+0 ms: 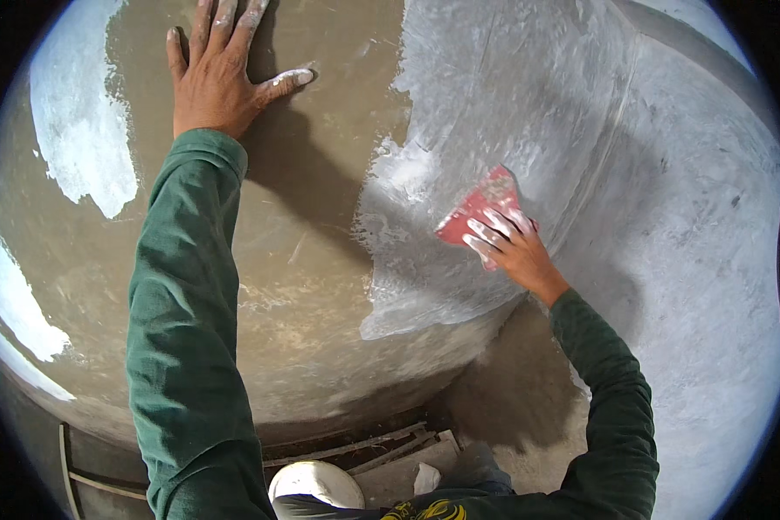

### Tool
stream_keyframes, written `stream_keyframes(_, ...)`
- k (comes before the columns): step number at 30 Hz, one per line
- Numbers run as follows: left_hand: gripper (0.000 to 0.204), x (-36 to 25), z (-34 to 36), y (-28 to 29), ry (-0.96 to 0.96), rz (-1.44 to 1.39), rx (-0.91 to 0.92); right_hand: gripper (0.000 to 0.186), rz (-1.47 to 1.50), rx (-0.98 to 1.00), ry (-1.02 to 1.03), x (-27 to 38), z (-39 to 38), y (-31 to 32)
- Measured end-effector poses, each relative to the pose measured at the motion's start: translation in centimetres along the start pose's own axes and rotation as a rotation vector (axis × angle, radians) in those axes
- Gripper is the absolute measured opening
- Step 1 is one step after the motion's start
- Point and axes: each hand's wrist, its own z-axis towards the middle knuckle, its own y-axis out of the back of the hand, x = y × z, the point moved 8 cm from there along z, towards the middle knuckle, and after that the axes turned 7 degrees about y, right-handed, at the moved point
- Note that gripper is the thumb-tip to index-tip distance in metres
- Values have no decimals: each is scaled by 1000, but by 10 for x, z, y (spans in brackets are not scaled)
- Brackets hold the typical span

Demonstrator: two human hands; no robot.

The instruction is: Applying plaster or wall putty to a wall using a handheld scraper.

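My left hand (219,82) lies with fingers spread flat against the bare brown part of the wall (312,225), white smears on its thumb and fingertips. In my right hand (520,251) is a red putty spreader (479,211), a flat wedge-shaped blade caked with white along part of its face. Its blade is at the part of the wall coated in thin grey-white putty (459,113); whether the edge touches cannot be made out. A brighter, wetter-looking putty patch (407,169) lies left of the spreader. White dust covers my right fingers.
Thick white patches (82,113) mark the wall at far left. A coated adjoining wall (702,260) meets this one at a corner on the right. Below are a round white lid or bucket top (318,484), wooden strips (390,451) and a frame of sticks (104,484).
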Motion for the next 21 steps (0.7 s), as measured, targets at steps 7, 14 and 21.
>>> stream_keyframes(7, 109, 10, -13, -4, -1, -123, -150, 49, 36, -357, -456, -47, 2, 69)
stream_keyframes(14, 111, 14, -49, -1, 43, -135, -5, 51, 297, -375, -892, -32, 84, 54)
stream_keyframes(21, 111, 25, -69, -3, 72, -77, 65, 67, 484, -409, -692, 115, 123, 32)
